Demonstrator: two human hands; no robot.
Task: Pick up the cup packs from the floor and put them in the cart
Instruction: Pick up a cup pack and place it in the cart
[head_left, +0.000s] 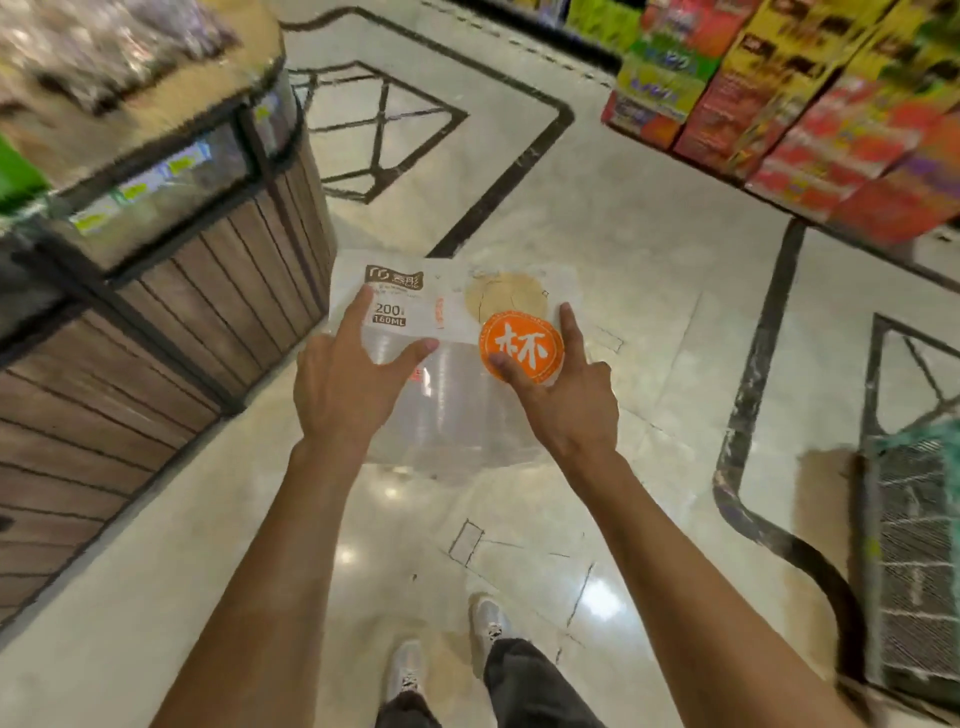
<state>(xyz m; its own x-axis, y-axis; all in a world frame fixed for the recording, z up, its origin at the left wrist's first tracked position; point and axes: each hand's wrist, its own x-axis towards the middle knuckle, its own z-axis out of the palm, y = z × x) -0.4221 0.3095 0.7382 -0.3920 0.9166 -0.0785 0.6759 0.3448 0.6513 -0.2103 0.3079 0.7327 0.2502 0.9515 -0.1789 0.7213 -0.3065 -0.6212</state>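
A clear plastic pack of cups (457, 405), with a white label and an orange round sticker, is held up above the shiny floor in the middle of the view. My left hand (343, 384) grips its left side, thumb across the top and index finger on the label. My right hand (561, 395) grips its right side, thumb on the orange sticker. The wire cart (914, 561) stands at the right edge, only partly in view, with something green at its top.
A wooden display stand (156, 322) with bagged goods fills the left side. Stacked colourful boxes (805, 119) line the upper right. The tiled floor (597, 218) with dark inlay lines runs between them. My two shoes (447, 654) show at the bottom.
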